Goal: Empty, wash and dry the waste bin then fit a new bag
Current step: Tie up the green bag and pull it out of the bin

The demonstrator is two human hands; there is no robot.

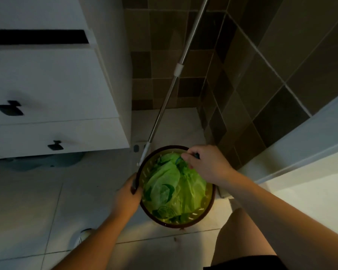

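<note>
A round waste bin [207, 212] with a dark brown rim and yellow slotted wall stands on the pale tiled floor, low in the middle of the view. Inside it lies a green plastic bag [170, 188] with darker green prints. My left hand [128, 197] grips the bin's left rim, thumb over the edge. My right hand [207, 164] reaches over the far right rim and pinches the bag's gathered top.
A mop with a metal handle [169, 96] leans from the corner down to the bin's far rim. A white drawer cabinet [53, 90] stands at the left, brown tiled walls [261, 75] at the back and right. My bare knee [240, 234] is at the lower right.
</note>
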